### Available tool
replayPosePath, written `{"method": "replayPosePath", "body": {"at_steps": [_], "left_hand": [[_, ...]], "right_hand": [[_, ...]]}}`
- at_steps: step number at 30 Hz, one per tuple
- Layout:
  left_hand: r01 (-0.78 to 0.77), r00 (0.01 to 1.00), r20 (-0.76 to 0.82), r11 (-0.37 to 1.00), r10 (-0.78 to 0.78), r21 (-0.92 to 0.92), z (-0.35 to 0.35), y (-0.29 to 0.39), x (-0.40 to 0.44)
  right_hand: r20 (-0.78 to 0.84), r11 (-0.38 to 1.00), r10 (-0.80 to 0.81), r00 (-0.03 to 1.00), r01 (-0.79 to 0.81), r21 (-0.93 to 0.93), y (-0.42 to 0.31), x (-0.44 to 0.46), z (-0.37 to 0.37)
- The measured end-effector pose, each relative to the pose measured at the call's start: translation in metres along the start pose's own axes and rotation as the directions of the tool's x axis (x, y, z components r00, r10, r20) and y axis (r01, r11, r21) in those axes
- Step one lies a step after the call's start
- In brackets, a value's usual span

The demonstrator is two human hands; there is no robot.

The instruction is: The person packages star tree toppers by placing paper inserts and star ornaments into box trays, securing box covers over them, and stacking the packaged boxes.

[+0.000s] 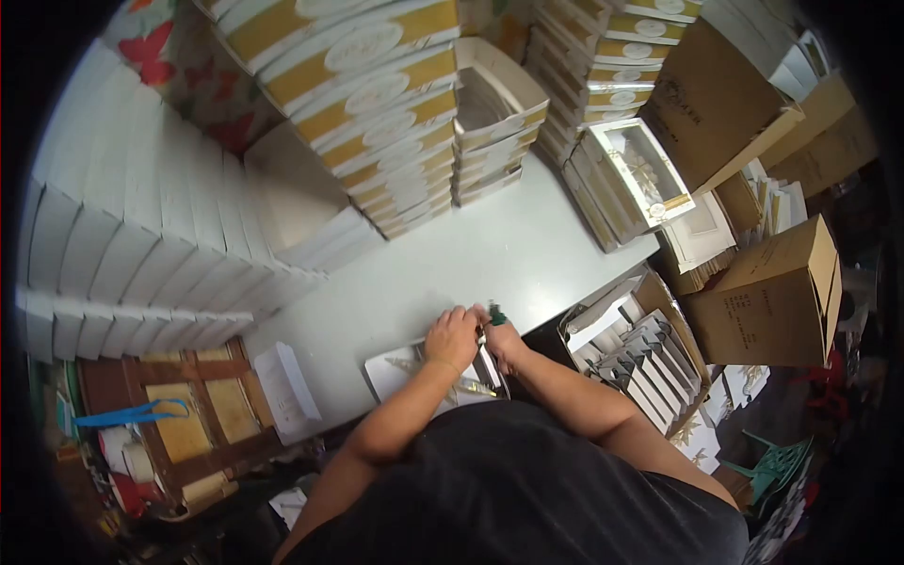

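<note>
Near the front edge of the pale table (452, 252), a shallow white box (388, 373) with gold and clear items inside lies partly under my forearms. My left hand (453, 339) rests at the box's far side, its fingers bent together; what it holds, if anything, is hidden. Just to the right, touching or nearly touching it, my right hand (502, 345) is closed around a small dark green tool (495, 314), whose tip points away from me. A dark bit shows between the two hands, too small to name.
Stacks of white boxes (122, 245) line the left, and tall gold-and-white box stacks (377, 104) stand at the back. A windowed box (640, 174) sits at the right end. Beside me on the right is a carton (686, 330) of white packs. A folded white box (285, 393) lies left.
</note>
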State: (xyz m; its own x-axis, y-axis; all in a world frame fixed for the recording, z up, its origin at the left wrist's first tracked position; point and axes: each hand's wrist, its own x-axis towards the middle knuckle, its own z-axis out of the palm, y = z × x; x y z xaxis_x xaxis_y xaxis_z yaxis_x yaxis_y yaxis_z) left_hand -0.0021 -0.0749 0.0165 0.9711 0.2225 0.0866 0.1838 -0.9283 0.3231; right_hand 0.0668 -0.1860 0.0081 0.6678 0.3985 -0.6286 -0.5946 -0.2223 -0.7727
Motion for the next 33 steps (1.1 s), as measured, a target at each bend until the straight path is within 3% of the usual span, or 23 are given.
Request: {"method": "replayPosePath", "body": {"at_steps": [2,6,7,11,12,16,17,19,21,22,24,26,28,29,31,32,33], "left_hand": [[0.008,1.000,0.020,1.000,-0.008,0.006,0.006,-0.005,0.001],[-0.040,0.991,0.121,0.988,0.058,-0.146,0.002,-0.032,-0.007],[-0.042,0.991,0.123,0.988,0.061,-0.148,0.002,-0.037,-0.008],[-0.090,0.924,0.336,0.956,0.184,-0.278,-0.003,-0.059,0.011],[-0.096,0.923,0.335,0.956,0.189,-0.276,-0.008,-0.060,0.016],[-0.051,0.780,0.619,0.995,0.094,-0.087,-0.026,-0.059,0.033],[-0.054,0.780,0.618,0.995,0.094,-0.083,-0.029,-0.061,0.029],[-0.109,0.961,0.230,0.976,0.152,-0.186,-0.034,-0.064,0.017],[-0.189,0.971,-0.192,0.945,0.141,-0.266,-0.035,-0.066,0.000],[-0.177,0.974,-0.186,0.947,0.130,-0.268,-0.045,-0.063,-0.002],[-0.372,0.921,-0.151,0.925,0.359,-0.076,-0.093,-0.051,0.009],[-0.550,0.827,-0.072,0.829,0.557,0.104,-0.127,-0.043,0.014],[-0.335,0.940,0.139,0.917,0.310,0.217,-0.136,-0.052,0.018],[-0.327,0.944,0.130,0.918,0.305,0.224,-0.139,-0.060,0.019],[-0.085,0.975,-0.172,0.956,0.137,0.280,-0.135,-0.076,0.008],[-0.074,0.978,-0.169,0.958,0.125,0.278,-0.125,-0.081,-0.004],[0.032,0.983,-0.184,0.988,-0.005,0.149,-0.114,-0.086,-0.015]], "right_hand": [[-0.003,0.994,0.016,1.000,-0.016,0.104,-0.007,-0.002,0.001],[0.352,0.893,0.324,0.878,-0.406,0.192,-0.020,-0.022,-0.012],[0.350,0.893,0.324,0.879,-0.407,0.194,-0.017,-0.019,-0.013],[0.320,0.966,0.228,0.920,-0.171,-0.197,0.016,0.027,-0.019],[0.318,0.967,0.223,0.921,-0.168,-0.192,0.018,0.030,-0.017],[0.487,0.994,0.111,0.866,-0.098,-0.052,0.017,0.040,-0.013],[0.488,0.994,0.107,0.866,-0.095,-0.049,0.014,0.040,-0.009],[0.427,0.978,0.110,0.898,-0.021,-0.207,-0.001,0.040,-0.002],[0.363,0.929,0.118,0.924,0.026,-0.369,-0.013,0.034,0.003],[0.357,0.921,0.099,0.929,0.051,-0.387,-0.022,0.028,0.006],[0.368,0.909,0.095,0.925,0.070,-0.411,-0.039,0.022,0.019],[0.360,0.877,-0.066,0.931,0.226,-0.423,-0.044,0.020,0.032],[0.342,0.901,-0.066,0.937,0.203,-0.382,-0.050,0.018,0.042],[0.307,0.929,-0.063,0.950,0.169,-0.330,-0.052,0.018,0.047],[0.235,0.972,-0.030,0.972,0.083,-0.221,-0.050,0.013,0.051],[0.241,0.971,-0.019,0.970,0.076,-0.227,-0.047,0.008,0.050],[0.246,0.976,-0.002,0.969,0.055,-0.210,-0.047,0.004,0.048]]}}
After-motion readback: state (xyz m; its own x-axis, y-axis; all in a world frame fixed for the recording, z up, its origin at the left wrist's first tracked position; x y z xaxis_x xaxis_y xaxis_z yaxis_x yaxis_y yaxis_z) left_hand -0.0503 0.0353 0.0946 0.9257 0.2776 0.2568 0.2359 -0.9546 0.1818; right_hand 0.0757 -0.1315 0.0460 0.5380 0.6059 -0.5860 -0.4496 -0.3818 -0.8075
